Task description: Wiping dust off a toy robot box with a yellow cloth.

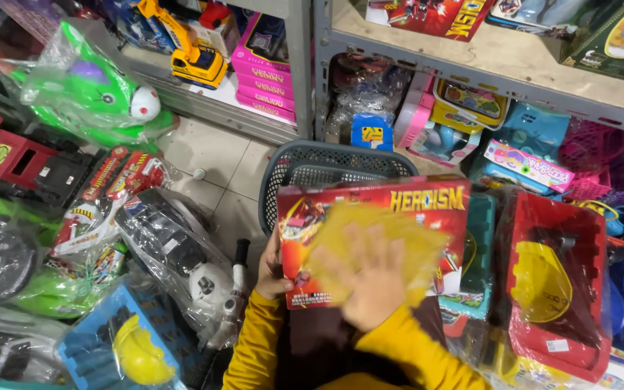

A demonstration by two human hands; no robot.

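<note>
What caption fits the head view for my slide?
Left hand grips a red cardboard toy box while the right hand presses a yellow cloth to its front, above a grey plastic basket.

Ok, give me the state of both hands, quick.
Left hand: closed on the left edge of the red toy box, holding it.
Right hand: open, fingers spread flat on a yellow cloth against the box front.

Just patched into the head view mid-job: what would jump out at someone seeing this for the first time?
The red toy box at centre, gripped at its left edge by the left hand while the right hand presses a yellow cloth on its front. Behind it stands a grey mesh basket. At upper left, a bagged bright green toy lies on the floor.
</note>
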